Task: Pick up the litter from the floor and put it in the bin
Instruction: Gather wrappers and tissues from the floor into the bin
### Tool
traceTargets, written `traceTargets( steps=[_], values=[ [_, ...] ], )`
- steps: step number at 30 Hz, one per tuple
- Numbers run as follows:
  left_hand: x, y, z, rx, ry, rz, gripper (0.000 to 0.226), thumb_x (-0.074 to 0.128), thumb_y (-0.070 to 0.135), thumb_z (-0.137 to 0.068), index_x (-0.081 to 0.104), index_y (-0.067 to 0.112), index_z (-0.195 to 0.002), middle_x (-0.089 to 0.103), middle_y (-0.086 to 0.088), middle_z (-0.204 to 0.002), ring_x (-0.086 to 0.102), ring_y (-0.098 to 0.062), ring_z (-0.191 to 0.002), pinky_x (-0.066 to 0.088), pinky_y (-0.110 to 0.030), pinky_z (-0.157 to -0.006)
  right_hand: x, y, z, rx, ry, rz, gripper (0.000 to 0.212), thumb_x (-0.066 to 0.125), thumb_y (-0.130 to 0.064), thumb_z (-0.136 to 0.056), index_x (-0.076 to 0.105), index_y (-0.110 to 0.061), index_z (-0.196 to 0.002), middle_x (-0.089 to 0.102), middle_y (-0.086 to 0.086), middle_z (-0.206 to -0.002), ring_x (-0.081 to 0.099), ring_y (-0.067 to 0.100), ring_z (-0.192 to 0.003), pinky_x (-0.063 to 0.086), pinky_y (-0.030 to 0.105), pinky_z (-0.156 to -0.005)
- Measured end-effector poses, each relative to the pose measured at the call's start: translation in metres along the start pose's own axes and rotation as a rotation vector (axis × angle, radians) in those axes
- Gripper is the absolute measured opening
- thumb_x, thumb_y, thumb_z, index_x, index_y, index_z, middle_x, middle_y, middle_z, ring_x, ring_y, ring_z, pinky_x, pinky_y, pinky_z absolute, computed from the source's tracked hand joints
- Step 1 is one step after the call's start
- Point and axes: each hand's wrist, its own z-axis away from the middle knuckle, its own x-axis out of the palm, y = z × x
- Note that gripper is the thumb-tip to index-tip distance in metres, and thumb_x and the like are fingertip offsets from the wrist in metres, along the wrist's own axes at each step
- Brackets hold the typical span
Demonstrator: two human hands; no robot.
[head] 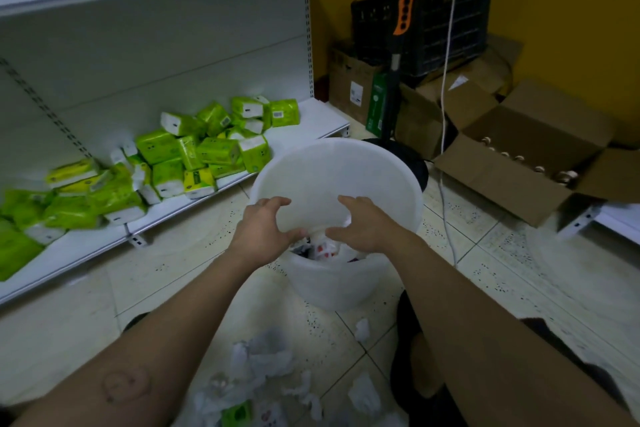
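A white plastic bin (325, 282) stands on the tiled floor in front of me, with wrappers and paper visible inside it. Above it is a large round white lid (341, 177), tilted up and away from me. My left hand (261, 229) grips the lid's near edge on the left, and my right hand (363, 225) grips the same edge on the right. Litter lies on the floor close to me: crumpled white tissues and plastic (265, 366), a green packet (238, 413) and a small tissue scrap (362, 329).
A white shop shelf (304, 130) on the left holds several green tissue packs (194, 152). Behind the bin stand a fan pole (393, 87) on a black base, a black crate (446, 24) and open cardboard boxes (519, 163). A white cable (445, 114) trails across the floor.
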Motion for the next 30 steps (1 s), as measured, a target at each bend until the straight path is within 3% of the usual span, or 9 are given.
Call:
traceTargets(
  steps=[7,11,15,20,26,30],
  values=[
    [-0.028,-0.025,0.059,-0.023,-0.023,0.005,0.066,0.073,0.05,-0.075,0.05,0.025,-0.132,0.053,-0.005,-0.136,0.04,-0.026,-0.131,0.038,-0.041,-0.106,0.04,-0.038,0.05,-0.088,-0.006,0.121,0.073,0.052,-0.045,-0.091,0.016,-0.021,-0.15,0.025,0.007,-0.156,0.029,0.026,-0.141,0.023,0.043,-0.117],
    [-0.025,-0.055,0.094,-0.106,-0.096,-0.003,0.063,0.072,0.049,-0.076,0.052,0.023,-0.13,0.056,-0.006,-0.132,0.046,-0.025,-0.126,0.041,-0.04,-0.103,0.075,-0.044,0.069,-0.146,-0.107,0.24,0.072,0.055,-0.044,-0.09,0.022,-0.019,-0.149,0.035,0.007,-0.151,0.036,0.025,-0.136,0.032,0.034,-0.102],
    [-0.01,-0.093,0.121,-0.224,-0.23,-0.032,0.065,0.071,0.049,-0.077,0.049,0.022,-0.132,0.054,-0.007,-0.133,0.051,-0.026,-0.12,0.045,-0.04,-0.099,0.104,-0.039,0.074,-0.059,-0.299,0.261,0.076,0.055,-0.046,-0.09,0.019,-0.016,-0.15,0.027,0.006,-0.156,0.031,0.024,-0.141,0.028,0.035,-0.114],
    [0.019,-0.134,0.143,-0.347,-0.356,-0.041,0.063,0.069,0.046,-0.081,0.048,0.019,-0.134,0.055,-0.008,-0.134,0.054,-0.026,-0.118,0.045,-0.033,-0.093,0.138,-0.031,0.065,0.037,-0.404,0.293,0.065,0.053,-0.046,-0.091,0.035,-0.014,-0.145,0.038,0.01,-0.149,0.039,0.026,-0.134,0.033,0.034,-0.108],
    [0.049,-0.167,0.132,-0.408,-0.429,-0.104,0.06,0.065,0.043,-0.083,0.048,0.015,-0.134,0.056,-0.009,-0.133,0.054,-0.026,-0.119,0.044,-0.03,-0.09,0.192,-0.003,0.05,0.095,-0.569,0.349,0.061,0.052,-0.041,-0.093,0.036,-0.011,-0.144,0.031,0.01,-0.154,0.032,0.026,-0.14,0.028,0.035,-0.112],
    [0.076,-0.183,0.109,-0.426,-0.492,-0.142,0.054,0.059,0.042,-0.087,0.047,0.015,-0.133,0.054,-0.01,-0.134,0.053,-0.027,-0.119,0.046,-0.033,-0.091,0.214,0.022,0.036,0.147,-0.638,0.344,0.058,0.049,-0.043,-0.094,0.039,-0.011,-0.142,0.038,0.01,-0.149,0.04,0.027,-0.134,0.034,0.034,-0.107]
  ],
)
